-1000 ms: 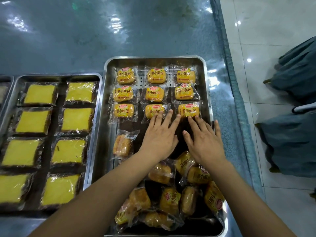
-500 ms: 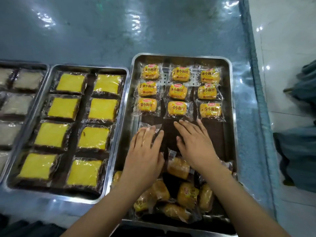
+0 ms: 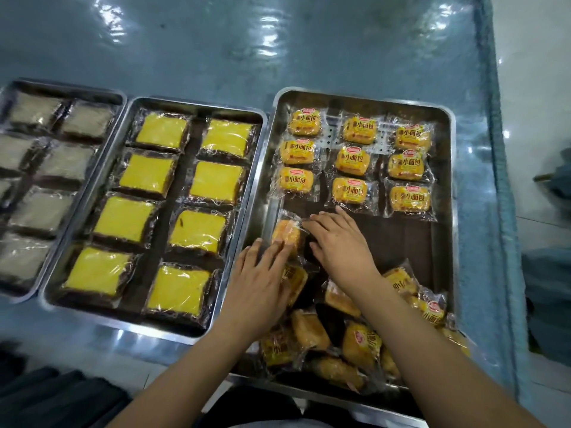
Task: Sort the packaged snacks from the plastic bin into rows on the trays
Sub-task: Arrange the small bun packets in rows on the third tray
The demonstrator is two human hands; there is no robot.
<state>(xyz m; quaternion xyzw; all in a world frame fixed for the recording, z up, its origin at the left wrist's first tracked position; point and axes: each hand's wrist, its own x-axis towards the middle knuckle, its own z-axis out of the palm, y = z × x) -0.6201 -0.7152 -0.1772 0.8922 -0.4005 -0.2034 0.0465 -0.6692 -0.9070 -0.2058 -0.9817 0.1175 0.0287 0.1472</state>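
Observation:
The right-hand steel tray holds three neat rows of small yellow bread packets at its far end. A loose heap of the same packets lies at its near end. One packet lies face down at the left, just below the rows. My left hand lies flat with straight fingertips on that packet's near edge. My right hand reaches across from the right, and its fingertips touch the packet's clear wrapper corner.
A middle tray carries two columns of large yellow cake packets. A third tray at the far left holds pale packets. All trays sit on a glossy blue table; its right edge borders a tiled floor.
The camera view has shifted, so the trays appear further right. Both hands have moved left and nearer, from the rows' bottom edge to the lone face-down packet.

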